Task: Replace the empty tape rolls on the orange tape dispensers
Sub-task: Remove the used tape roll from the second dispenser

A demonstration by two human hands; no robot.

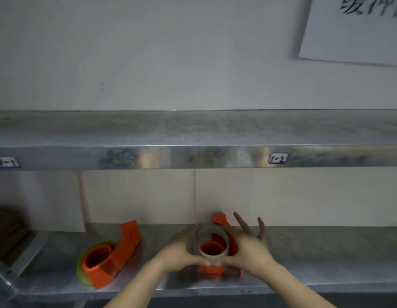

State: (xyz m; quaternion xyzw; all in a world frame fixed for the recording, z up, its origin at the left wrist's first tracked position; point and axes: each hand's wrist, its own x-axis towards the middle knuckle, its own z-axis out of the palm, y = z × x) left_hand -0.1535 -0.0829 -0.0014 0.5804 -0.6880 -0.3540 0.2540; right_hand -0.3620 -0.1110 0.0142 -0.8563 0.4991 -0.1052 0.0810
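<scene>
Two bare forearms come in from the bottom and meet just behind the front edge of the lower shelf (326, 252), about midway along it. The left hand (181, 252) has its fingers curled round the left side of the cardboard core (206, 235), thumb on the near rim. The right hand (251, 252) grips the core from the other side with thumb and forefinger, while its remaining fingers stand straight up and spread apart. The core is empty, just a brown ring, and it sits tilted over the round hub of the orange tape dispenser (212, 248), which stands on the shelf between the two palms, its cutter end poking up behind the ring. Off to the left, well apart, a second orange dispenser (110, 256) lies near the front edge with a yellowish tape roll (82, 272) on its hub. Further left, something brown (6, 230) sits blurred at the shelf's end; I cannot tell what it is. Up above runs the upper shelf (193, 156), with one small label (8, 162) on its front lip at the left and another label (278, 158) toward the right. On the wall beyond, top right, hangs a white paper sheet (357, 34) with dark handwriting.
</scene>
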